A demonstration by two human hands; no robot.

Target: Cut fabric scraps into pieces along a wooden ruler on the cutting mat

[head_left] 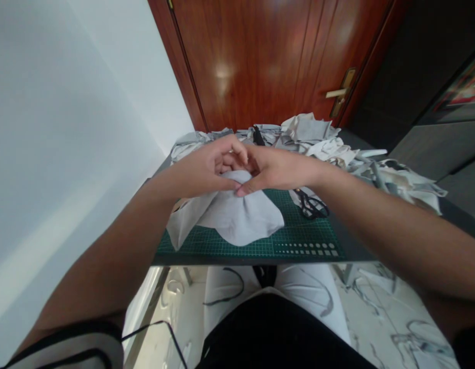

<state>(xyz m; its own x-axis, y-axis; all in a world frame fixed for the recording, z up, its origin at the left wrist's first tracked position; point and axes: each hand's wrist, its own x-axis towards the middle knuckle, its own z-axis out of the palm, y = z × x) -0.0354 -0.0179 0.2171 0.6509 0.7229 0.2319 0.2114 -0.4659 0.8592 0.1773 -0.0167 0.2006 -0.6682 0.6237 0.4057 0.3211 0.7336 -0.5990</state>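
Note:
A light grey piece of fabric (243,220) hangs from both hands just above a green cutting mat (306,233). My left hand (218,164) is closed on its upper edge, with the thumb pressing on the cloth. Meeting it from the other side, my right hand (264,166) pinches the same edge, its thumb tip beside the left thumb. The cloth is gathered at the pinch and fans out below. Black-handled scissors (312,205) lie on the mat, right of the fabric, partly covered by my right forearm.
Heaps of grey and cream cloth scraps (310,130) line the back and right of the dark table (354,241). A white wall (87,102) stands close on the left, and a wooden door (256,61) is behind the table. Scraps and strips (425,338) litter the floor.

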